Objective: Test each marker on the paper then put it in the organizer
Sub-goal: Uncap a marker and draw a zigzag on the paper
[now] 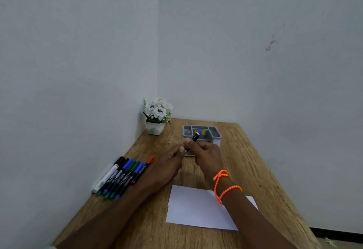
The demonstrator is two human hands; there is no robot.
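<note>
Head view, looking down at two bare hands raised together over a wooden surface (245, 150); the right hand (208, 154) is closed around a dark marker (193, 139), whose blue end points up toward 1 o'clock; the left hand (169, 162) meets the marker's lower end with its fingertips pinched there; an orange beaded band (222, 186) circles the right wrist; just beyond the hands at 12 o'clock stands a grey organizer (215, 134) with several compartments; at 6 o'clock, under the right forearm, lies a white sheet of paper (196, 209), blank where it shows; at 9 o'clock a row of markers (121, 176) lies side by side, caps black, blue, green and red; at 11 o'clock a small white pot of white flowers (157, 117) sits in the wall corner.
</note>
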